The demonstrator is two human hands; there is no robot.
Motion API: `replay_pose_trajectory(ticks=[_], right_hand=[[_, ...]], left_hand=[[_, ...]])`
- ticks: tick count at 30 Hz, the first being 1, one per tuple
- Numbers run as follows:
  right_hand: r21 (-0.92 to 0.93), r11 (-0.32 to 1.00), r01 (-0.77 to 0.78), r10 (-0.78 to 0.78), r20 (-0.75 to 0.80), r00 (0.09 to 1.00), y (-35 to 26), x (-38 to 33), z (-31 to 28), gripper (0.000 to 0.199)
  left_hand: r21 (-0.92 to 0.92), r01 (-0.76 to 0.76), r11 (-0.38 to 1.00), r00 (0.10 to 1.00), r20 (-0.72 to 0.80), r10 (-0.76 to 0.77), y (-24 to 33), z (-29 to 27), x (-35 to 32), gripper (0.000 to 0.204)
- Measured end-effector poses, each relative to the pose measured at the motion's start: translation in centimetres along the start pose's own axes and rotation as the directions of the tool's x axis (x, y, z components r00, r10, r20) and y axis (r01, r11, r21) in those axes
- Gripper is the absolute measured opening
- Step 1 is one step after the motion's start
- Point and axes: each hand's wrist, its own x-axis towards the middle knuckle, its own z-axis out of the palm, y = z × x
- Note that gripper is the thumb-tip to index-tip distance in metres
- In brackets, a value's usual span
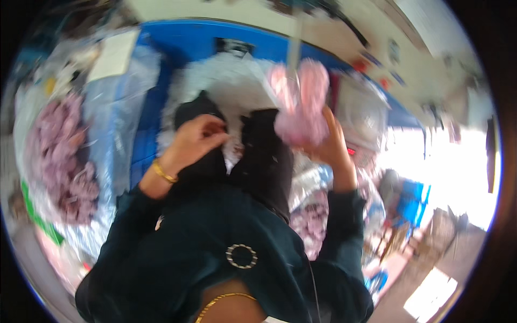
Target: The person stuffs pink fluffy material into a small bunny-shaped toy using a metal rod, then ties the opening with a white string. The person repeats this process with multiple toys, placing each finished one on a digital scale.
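A pink plush rabbit head [301,126] with two long upright ears is raised in front of me on the right. My right hand [335,144] is closed around its lower right side; the palm side is hidden behind it. Over my dark-trousered lap, my left hand [202,137] is held with fingers curled and thumb drawn in. Whatever it may hold is too small or blurred to make out. Past my knees, fluffy white material [229,81] lies against a blue panel. A pale vertical pole [294,40] stands right beside the plush ears.
To my left, a clear plastic bag holds a heap of mauve plush pieces [59,156]. Another bag of similar mauve pieces [309,220] sits by my right forearm. A whitish, blurred appliance [358,113] stands beyond my right hand. Blue crates [412,202] are farther right.
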Motion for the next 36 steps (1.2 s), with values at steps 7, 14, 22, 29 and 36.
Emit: replay_pose_trajectory(ticks=[7, 14, 22, 29, 36], right_hand=[[-0.347, 0.906, 0.244, -0.254, 0.017, 0.967, -10.5, 3.3, 1.1, 0.060], [-0.854, 0.515, -0.077, 0.202, 0.033, 0.979, 1.6, -5.7, -11.5, 0.057], [-0.460, 0.177, -0.870, 0.954, -0.138, 0.267, 6.5, -18.8, -16.2, 0.040], [-0.448, 0.703, -0.553, 0.658, 0.115, 0.744, 5.1, -12.0, -9.4, 0.025], [-0.199, 0.980, -0.025, 0.076, 0.251, 0.965, -8.4, 5.0, 5.6, 0.035]], left_hand=[[0.322, -0.591, 0.740, 0.791, 0.049, 0.610, 2.7, -0.5, 1.2, 0.034], [0.651, 0.714, 0.258, 0.632, -0.757, 0.162, -8.3, -24.7, -5.1, 0.039], [0.270, 0.960, 0.074, 0.277, -0.955, -0.106, -15.3, -37.4, -9.0, 0.058], [0.437, 0.884, 0.167, 0.463, -0.868, -0.181, -14.0, -34.8, -8.8, 0.047], [-0.382, -0.024, 0.924, 0.689, -0.676, -0.262, -5.0, -21.5, -5.8, 0.030]])
